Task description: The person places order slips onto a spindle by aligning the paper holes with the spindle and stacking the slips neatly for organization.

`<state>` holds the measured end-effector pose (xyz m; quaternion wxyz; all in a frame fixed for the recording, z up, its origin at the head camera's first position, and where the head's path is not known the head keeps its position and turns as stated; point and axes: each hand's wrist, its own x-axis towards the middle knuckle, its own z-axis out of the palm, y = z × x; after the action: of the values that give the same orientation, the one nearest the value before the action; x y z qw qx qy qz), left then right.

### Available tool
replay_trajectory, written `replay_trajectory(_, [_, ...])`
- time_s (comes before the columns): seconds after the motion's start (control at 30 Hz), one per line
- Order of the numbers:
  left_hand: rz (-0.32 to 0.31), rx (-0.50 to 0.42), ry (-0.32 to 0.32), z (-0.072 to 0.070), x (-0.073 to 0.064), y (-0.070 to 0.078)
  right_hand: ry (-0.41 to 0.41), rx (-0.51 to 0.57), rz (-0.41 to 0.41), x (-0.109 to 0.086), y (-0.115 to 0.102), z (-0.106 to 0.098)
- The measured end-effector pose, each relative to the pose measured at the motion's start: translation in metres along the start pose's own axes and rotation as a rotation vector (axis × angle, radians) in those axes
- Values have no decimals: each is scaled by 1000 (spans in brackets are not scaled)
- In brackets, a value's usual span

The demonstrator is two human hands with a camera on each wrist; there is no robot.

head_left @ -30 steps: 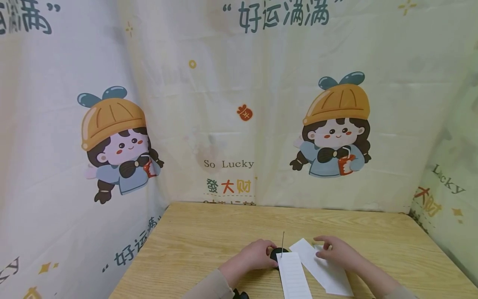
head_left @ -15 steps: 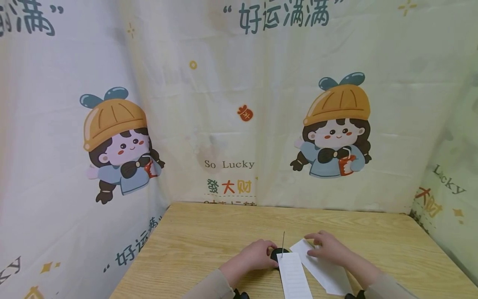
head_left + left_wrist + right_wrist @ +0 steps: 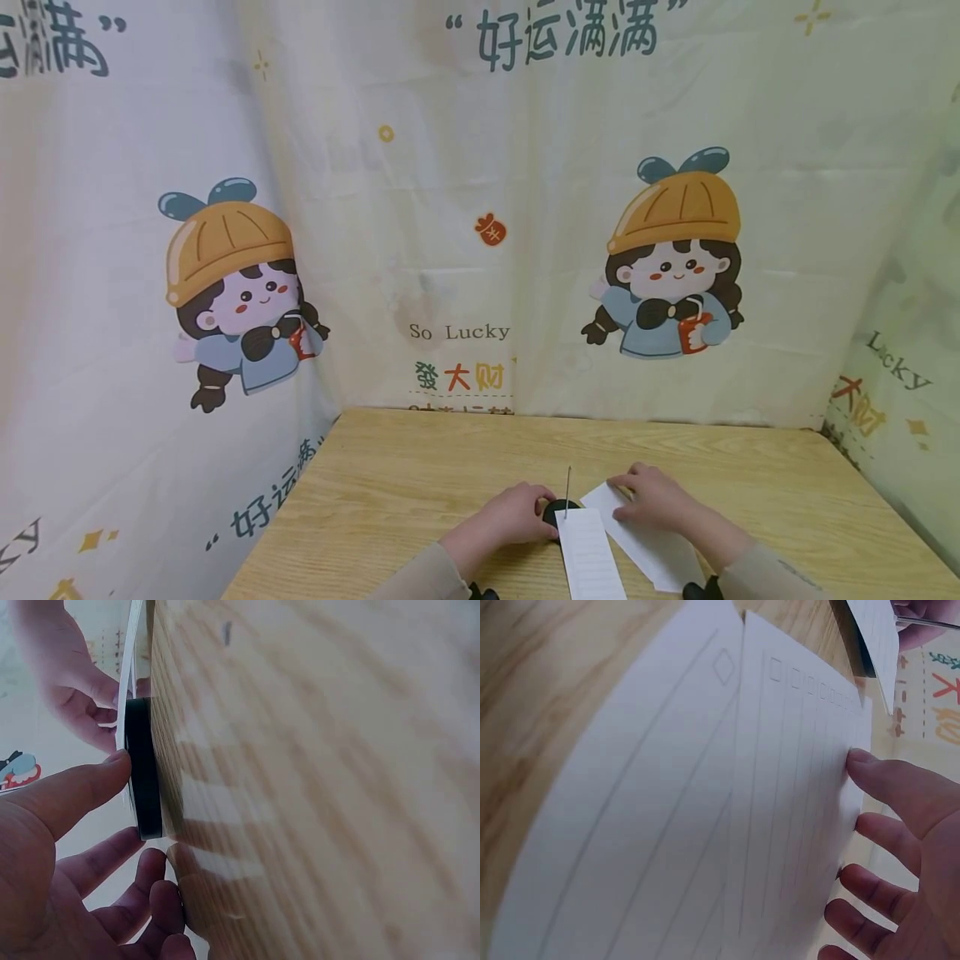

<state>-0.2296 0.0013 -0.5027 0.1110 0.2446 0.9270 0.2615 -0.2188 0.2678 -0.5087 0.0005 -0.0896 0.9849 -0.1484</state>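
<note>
My left hand (image 3: pixel 513 512) grips the round black base (image 3: pixel 142 769) of a bill spike, thumb on its top and index finger at its side. From the base a thin metal spike (image 3: pixel 567 490) stands upright. One lined white paper slip (image 3: pixel 591 554) lies over the base, its far end at the spike. To the right lie more white slips (image 3: pixel 645 542), overlapping, with ruled lines and small printed boxes in the right wrist view. My right hand (image 3: pixel 656 496) is over them, thumb (image 3: pixel 885 776) touching the upper slip's edge and the other fingertips along that edge.
The wooden table (image 3: pixel 420 467) reaches back to a printed curtain (image 3: pixel 450 275), which also hangs along both sides. Dark straps show at both wrists near the front.
My right hand has moved left and lowered to the slips, its thumb and fingers coming down at their far end. The left hand keeps its grip on the bill spike's base.
</note>
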Motion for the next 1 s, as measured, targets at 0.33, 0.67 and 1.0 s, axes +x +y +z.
replay_trajectory(0.33, [5, 18, 9, 1, 1, 0, 25, 15, -7, -2, -4, -2])
replay_trajectory(0.67, [6, 19, 12, 0, 3, 0, 85, 50, -114, -7, -7, -3])
replay_trajectory(1.0, [-1, 9, 12, 0, 3, 3, 67, 253, 31, -4, -5, 1])
